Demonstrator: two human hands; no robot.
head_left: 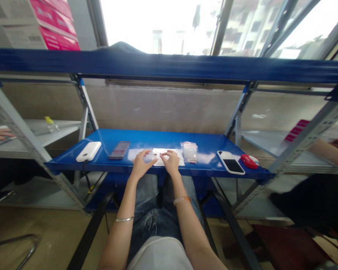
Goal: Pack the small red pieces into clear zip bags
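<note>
My left hand (142,164) rests at the front of the blue shelf, thumb and forefinger apart, beside what looks like a translucent plastic piece (150,156). Just right of it, a white sheet (181,159) lies flat on the shelf, partly hidden by my right hand (171,162). The fingertips of that hand come together over the sheet, by a tiny dark spot; whatever they pinch is too small to name. Close to the sheet's right edge lies a clear plastic bag (190,153) with pale contents.
The blue shelf (157,135) also carries a white power bank (89,151) with a cable, a blurred-out dark object (119,150), a white-cased phone (231,162) and a red item (249,161). Metal posts stand at both sides. People's arms show at far left and right.
</note>
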